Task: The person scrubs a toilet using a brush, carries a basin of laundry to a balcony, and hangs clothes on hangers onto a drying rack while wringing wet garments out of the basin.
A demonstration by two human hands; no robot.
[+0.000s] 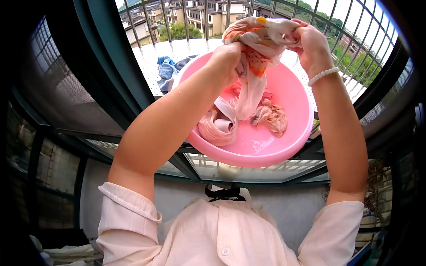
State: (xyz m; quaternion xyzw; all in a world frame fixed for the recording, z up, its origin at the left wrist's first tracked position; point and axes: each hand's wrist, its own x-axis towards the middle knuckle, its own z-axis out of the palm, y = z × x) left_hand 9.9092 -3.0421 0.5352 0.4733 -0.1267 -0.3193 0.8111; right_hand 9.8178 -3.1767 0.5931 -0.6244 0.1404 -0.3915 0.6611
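Note:
Both of my hands grip a thin white scarf-like cloth with orange patches and dots (259, 40), bunched above a pink basin (293, 95). My left hand (228, 60) is closed around its left side, while my right hand (310, 44), with a white bead bracelet at the wrist, pinches its upper right end. A wet tail of the cloth hangs down into the basin. Inside the basin lie a rolled pale pink cloth (217, 126) and a crumpled peach cloth (270, 117). Partly hidden behind the hanging tail is a brighter pink cloth (266, 95).
The basin stands on a white perforated ledge (151, 57) in a dark window frame. Blue denim-like cloth (167, 71) lies left of the basin. Metal bars (206, 20) close off the far side, with buildings and trees beyond.

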